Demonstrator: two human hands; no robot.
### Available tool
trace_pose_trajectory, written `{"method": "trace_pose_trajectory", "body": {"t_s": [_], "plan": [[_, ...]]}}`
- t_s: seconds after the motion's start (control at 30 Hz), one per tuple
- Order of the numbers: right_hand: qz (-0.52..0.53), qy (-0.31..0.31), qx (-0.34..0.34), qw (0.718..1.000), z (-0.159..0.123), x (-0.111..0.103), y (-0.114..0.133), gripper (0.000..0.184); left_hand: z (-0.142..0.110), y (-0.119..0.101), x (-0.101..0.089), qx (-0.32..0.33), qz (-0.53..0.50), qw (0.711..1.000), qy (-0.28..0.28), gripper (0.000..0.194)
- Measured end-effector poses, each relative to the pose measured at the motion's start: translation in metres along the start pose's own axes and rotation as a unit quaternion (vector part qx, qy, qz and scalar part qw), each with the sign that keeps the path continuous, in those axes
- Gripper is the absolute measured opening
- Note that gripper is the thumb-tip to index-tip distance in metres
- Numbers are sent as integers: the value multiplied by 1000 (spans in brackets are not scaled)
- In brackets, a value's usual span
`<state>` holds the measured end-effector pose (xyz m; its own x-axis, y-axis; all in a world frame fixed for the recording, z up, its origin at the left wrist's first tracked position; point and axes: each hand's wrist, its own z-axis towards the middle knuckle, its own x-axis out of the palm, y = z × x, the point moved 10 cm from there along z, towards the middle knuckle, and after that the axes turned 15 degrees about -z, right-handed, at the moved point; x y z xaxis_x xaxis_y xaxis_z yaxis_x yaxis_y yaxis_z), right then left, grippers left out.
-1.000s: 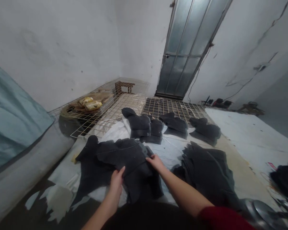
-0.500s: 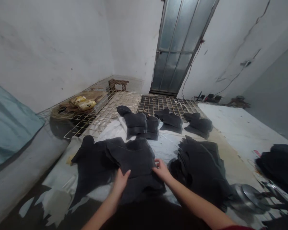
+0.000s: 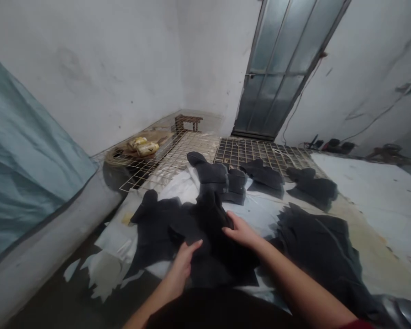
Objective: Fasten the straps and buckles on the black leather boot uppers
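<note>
My left hand (image 3: 184, 264) grips the near left edge of dark cut fabric pieces (image 3: 214, 269), thumb stretched over the top and fingers mostly hidden below. My right hand (image 3: 240, 231) is closed on the right side of the same fabric, which it lifts and folds over toward the left. Another pile of dark fabric pieces (image 3: 154, 228) lies at the left, partly beneath the held ones. To the right of my right hand spreads a larger dark stack (image 3: 324, 246) with jagged edges.
Smaller dark fabric stacks (image 3: 210, 176) line the far side of the pale sheet (image 3: 260, 214). Behind them lies a wire mesh (image 3: 250, 153), with yellow packages (image 3: 145, 147) at its left. A metal object (image 3: 397, 310) sits at the lower right. A blue-green curtain (image 3: 27, 155) hangs at left.
The right side of the held fabric, flat before, is now raised and folded leftward by my right hand. My left hand keeps its hold. The view has swung left.
</note>
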<state>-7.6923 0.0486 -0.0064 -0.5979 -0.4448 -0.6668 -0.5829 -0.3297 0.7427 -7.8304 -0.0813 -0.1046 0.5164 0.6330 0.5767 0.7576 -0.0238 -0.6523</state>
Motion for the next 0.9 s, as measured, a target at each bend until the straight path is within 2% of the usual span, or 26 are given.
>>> {"method": "trace_pose_trajectory", "body": {"t_s": [0.07,0.13,0.17,0.23,0.3,0.33,0.4,0.47,0.53,0.6,0.63,0.7,0.8,0.9], "plan": [[40,-37,-75,996,0,-16,47,26,-14,-48,7,72,-15,997,19,44],[134,-90,-127,979,3,-28,86,37,-35,-113,7,188,-7,982,20,53],[189,-105,-130,968,8,-28,99,42,-46,-145,2,241,13,970,2,55],[274,-95,-105,951,22,-12,117,50,-64,-201,-8,315,57,947,-22,57],[304,-70,-92,946,34,8,131,50,-65,-232,-21,316,81,945,-24,52],[298,-66,-95,948,39,13,136,49,-58,-236,-32,286,89,954,-31,44],[264,-66,-102,957,44,12,138,46,-39,-232,-57,218,133,964,-72,25],[219,-56,-88,970,48,5,125,46,-22,-222,-83,193,195,953,-127,16],[176,-35,-51,982,50,-2,97,46,-12,-215,-100,240,241,924,-175,24],[147,-23,10,989,48,-7,59,44,-10,-210,-104,329,301,870,-211,47],[139,-19,46,989,45,-7,39,43,-11,-207,-100,372,337,838,-216,54],[130,-14,109,985,37,-4,2,40,-10,-201,-82,443,394,780,-200,54],[141,-23,149,979,23,0,-28,40,2,-199,-42,487,427,753,-116,43],[158,-44,148,975,15,-5,-40,48,15,-211,12,508,476,718,-13,33]]}}
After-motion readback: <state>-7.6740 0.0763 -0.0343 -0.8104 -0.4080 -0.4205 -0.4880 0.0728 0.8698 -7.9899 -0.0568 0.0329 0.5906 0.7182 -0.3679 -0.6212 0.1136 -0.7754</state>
